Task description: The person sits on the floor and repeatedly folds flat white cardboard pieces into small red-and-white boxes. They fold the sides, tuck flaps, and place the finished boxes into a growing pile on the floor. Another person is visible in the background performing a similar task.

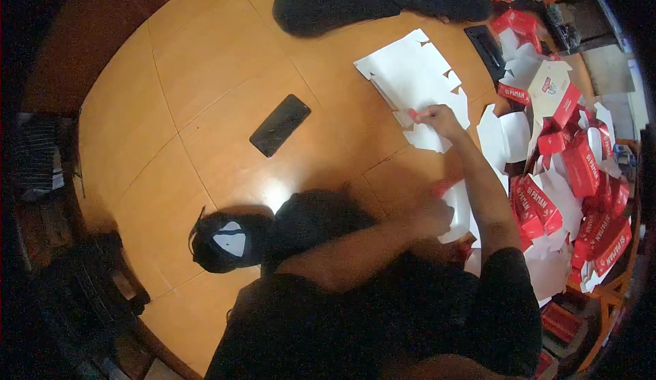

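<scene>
My right hand [443,122] reaches forward over a stack of flat white carton blanks [410,73] on the floor. Its fingers are closed in a pinch on a red-edged flap of a blank. My left arm crosses in front of my body, and my left hand [436,217] is closed at the edge of a red and white carton [462,209]. That hand is dim and a little blurred, so its separate fingers are hard to make out. An open white carton piece [504,136] lies just right of my right forearm.
A heap of red and white folded cartons [547,202] fills the right side. A black phone [280,125] lies on the orange tiled floor [225,100], with a dark cap [232,238] nearer me. Another person's dark-clothed legs [369,1] are at the far side.
</scene>
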`<state>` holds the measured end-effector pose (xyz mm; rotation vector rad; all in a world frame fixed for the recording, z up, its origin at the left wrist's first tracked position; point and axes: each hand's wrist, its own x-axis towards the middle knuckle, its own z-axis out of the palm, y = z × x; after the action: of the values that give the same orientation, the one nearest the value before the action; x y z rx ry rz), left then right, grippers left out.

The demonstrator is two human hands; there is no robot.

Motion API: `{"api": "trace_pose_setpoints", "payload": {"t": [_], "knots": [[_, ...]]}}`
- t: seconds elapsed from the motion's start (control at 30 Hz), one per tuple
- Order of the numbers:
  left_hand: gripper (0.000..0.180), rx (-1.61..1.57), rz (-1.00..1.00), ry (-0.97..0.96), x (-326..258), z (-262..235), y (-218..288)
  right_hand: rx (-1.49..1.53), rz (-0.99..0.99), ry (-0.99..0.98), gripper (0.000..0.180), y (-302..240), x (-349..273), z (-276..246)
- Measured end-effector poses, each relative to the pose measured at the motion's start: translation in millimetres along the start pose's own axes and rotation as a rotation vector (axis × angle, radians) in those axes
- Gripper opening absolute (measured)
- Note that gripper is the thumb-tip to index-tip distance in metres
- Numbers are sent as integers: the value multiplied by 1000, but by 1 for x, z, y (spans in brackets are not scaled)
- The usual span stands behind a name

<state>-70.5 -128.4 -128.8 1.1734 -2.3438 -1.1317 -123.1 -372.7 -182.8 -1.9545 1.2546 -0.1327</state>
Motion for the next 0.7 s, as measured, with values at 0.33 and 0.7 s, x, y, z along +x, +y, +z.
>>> {"api": "trace_pose_setpoints", "payload": {"t": [0.33,0.7], "knots": [[29,-58,14,93,0,39,-14,-34,-127,-375,32,-9,26,0],[30,15,31,142,6,44,-19,-147,-148,485,17,-5,9,-2]]}}
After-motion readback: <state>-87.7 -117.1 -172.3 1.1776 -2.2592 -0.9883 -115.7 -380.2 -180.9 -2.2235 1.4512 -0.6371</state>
